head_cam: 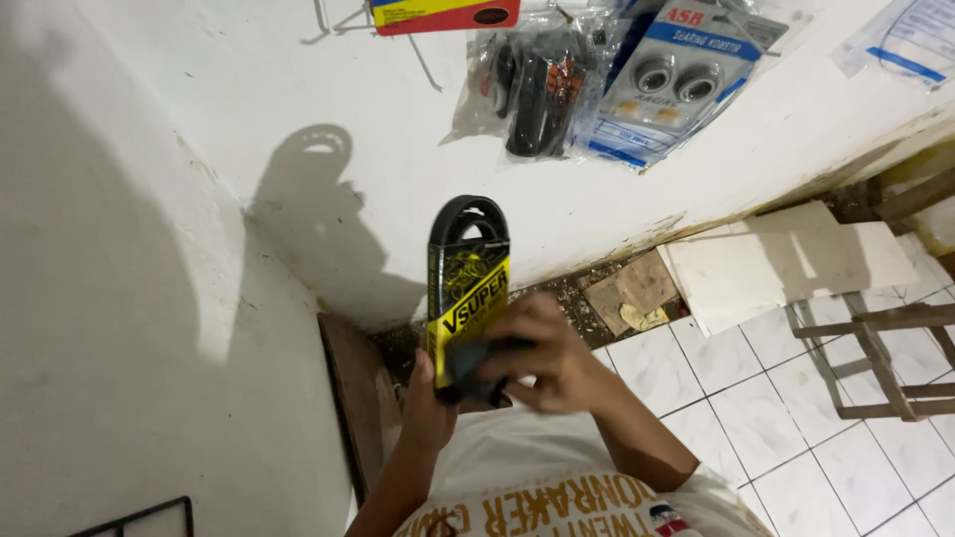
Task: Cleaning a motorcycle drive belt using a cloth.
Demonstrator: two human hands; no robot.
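The right hand [552, 363] curls over the lower end of a black belt [468, 288] in a yellow-and-black sleeve, while the left hand [430, 408] clasps it from below, upright before a white wall [298, 80].

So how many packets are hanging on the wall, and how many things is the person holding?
Clear plastic packets hanging on the wall: 3, one with black parts, one with two round bearings, one at the right edge
Red and yellow box on the wall: 1
Black belt in a yellow and black sleeve, held by left hand and right hand: 1
Total: 5
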